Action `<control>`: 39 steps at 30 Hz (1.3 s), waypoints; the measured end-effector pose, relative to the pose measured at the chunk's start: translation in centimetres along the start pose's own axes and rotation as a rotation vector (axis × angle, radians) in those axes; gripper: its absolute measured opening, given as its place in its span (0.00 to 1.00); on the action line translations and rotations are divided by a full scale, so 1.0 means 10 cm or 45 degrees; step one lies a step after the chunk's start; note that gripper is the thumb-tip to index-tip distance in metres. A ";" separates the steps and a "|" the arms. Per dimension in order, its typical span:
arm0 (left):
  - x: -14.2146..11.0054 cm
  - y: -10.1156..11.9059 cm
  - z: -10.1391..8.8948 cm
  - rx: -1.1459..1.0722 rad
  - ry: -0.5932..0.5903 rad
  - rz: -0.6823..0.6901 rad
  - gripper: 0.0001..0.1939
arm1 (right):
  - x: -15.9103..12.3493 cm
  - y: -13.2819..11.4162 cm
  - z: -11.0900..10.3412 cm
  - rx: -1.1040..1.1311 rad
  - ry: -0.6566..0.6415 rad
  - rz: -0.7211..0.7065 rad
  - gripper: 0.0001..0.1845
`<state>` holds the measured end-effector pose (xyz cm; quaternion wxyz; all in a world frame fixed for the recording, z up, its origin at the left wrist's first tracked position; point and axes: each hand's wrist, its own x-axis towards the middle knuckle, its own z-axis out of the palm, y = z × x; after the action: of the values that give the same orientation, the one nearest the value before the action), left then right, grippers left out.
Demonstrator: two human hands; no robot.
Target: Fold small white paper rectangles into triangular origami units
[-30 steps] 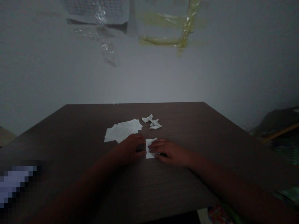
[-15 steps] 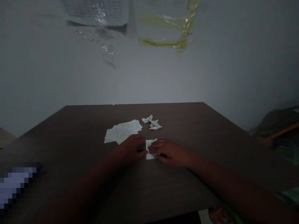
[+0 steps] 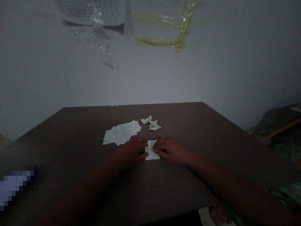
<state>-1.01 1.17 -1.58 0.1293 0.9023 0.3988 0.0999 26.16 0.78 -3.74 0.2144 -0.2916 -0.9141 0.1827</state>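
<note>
A small creased piece of printed paper (image 3: 150,154) lies on the table between my two hands. My left hand (image 3: 134,148) holds its left edge, thumb near the lower corner and fingertips near the upper one. At the right edge, my right hand (image 3: 169,148) grips the paper with bent fingers and thumb close together. Shadow hides exactly how the fingertips meet it. Just beyond the hands are some folded paper pieces (image 3: 154,124), shaped with pointed ends. Left of these, a loose stack of printed paper sheets (image 3: 119,133) is fanned out, its near edge close to my left hand.
The dark wooden table (image 3: 131,191) runs back to a pale wall (image 3: 150,78) with yellow tape (image 3: 160,42) and a taped-up gridded sheet (image 3: 89,9). A pixelated bright object (image 3: 14,185) sits at the left. Dim clutter (image 3: 282,157) stands beyond the table's right side.
My right hand has drawn back toward the paper's right edge, so more of its printed surface shows. My left hand stays at the left edge. The view has shifted slightly.
</note>
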 end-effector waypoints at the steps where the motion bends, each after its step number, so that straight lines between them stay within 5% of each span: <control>1: 0.00 0.01 0.00 0.004 -0.010 -0.021 0.18 | 0.00 0.03 -0.01 -0.025 0.006 0.030 0.11; 15: 0.04 0.01 0.00 -0.029 -0.027 -0.073 0.19 | 0.06 0.27 0.00 -0.080 0.059 0.139 0.05; 22: 0.00 0.00 0.00 -0.022 0.015 -0.040 0.19 | -0.04 0.18 -0.10 -0.008 -0.052 0.192 0.22; 28: -0.03 0.05 0.01 0.022 0.028 -0.045 0.23 | -0.05 0.05 -0.18 -0.051 -0.120 0.171 0.24; 36: 0.00 0.18 -0.04 0.021 -0.009 0.029 0.17 | -0.01 0.01 -0.03 -0.114 0.014 0.155 0.03; 39: 0.01 0.17 -0.03 0.007 -0.016 -0.011 0.18 | 0.03 0.07 0.02 -0.161 0.074 0.227 0.04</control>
<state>0.20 0.20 -0.73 0.1298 0.9016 0.4022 0.0924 26.16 1.52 -4.12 0.2050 -0.3901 -0.8876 0.1345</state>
